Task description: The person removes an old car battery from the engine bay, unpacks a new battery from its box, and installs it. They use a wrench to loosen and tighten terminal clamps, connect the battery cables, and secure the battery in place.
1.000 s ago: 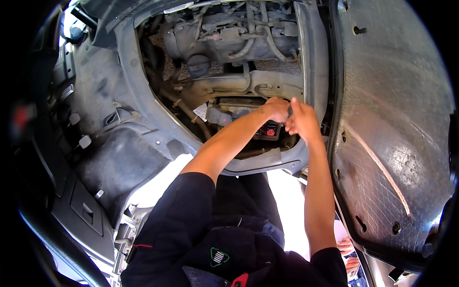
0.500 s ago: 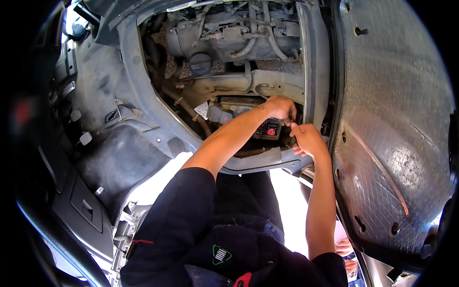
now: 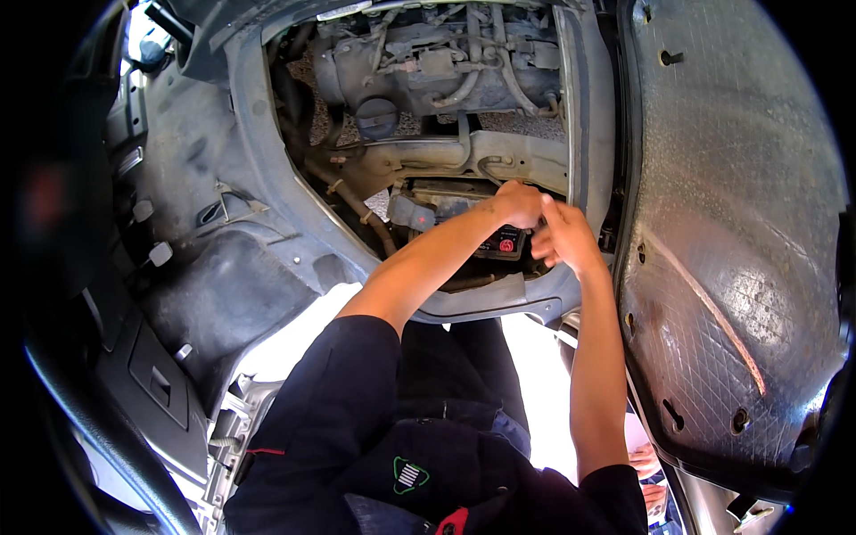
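Position shift: bare right hand (image 3: pixel 565 239) has risen to bare left hand (image 3: pixel 521 204), seemingly together, grip hidden, at black box-shaped plastic battery (image 3: pixel 506 245) just above-right of frame centre, suggesting work there remains unfinished.

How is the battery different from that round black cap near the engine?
Shape: the battery is boxy, while the round cap is a circle.
Size: the battery looks bigger, the round cap smaller.
Colour: the battery has a bright red spot on it; the round cap looks plain and dark.
View: the left forearm hides part of the battery, but the round cap is uncovered.
Both are dark and sit inside the same opening.
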`<state>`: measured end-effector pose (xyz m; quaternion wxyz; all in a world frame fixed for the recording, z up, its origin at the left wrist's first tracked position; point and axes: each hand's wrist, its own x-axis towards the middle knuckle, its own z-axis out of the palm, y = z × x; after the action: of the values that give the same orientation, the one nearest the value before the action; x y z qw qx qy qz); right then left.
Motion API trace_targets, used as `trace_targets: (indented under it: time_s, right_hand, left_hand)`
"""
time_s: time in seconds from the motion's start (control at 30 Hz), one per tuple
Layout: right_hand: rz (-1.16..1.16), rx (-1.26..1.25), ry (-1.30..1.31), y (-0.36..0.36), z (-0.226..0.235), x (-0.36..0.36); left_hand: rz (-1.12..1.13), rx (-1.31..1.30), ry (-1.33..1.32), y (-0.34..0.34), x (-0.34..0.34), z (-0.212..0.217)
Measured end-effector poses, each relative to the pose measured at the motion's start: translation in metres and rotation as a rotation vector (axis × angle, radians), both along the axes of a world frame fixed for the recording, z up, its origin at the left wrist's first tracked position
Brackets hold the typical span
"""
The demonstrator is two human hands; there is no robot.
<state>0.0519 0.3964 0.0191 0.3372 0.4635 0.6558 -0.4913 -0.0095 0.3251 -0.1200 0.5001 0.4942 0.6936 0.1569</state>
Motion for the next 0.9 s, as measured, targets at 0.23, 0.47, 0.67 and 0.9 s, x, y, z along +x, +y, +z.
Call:
trace_targets:
  time_s: [0.23,0.47,0.67,0.9]
  right_hand:
    - [0.045,-0.081,0.009,0.011,-0.004,0.006]
    - [-0.036,0.01,-0.042,-0.003,0.003,0.036]
    - [0.115,0.517,0.162,-0.024,0.009,0.025]
    - [-0.017,0.314,0.379,-0.038,-0.017,0.035]
  left_hand:
    - [0.003,-0.012,-0.097,-0.001,-0.009,0.004]
    - [0.223,0.078,0.087,-0.008,0.025,-0.004]
    - [0.628,0.329,0.404,-0.076,0.024,0.036]
    - [0.328,-0.079,0.3,-0.193,-0.037,0.077]
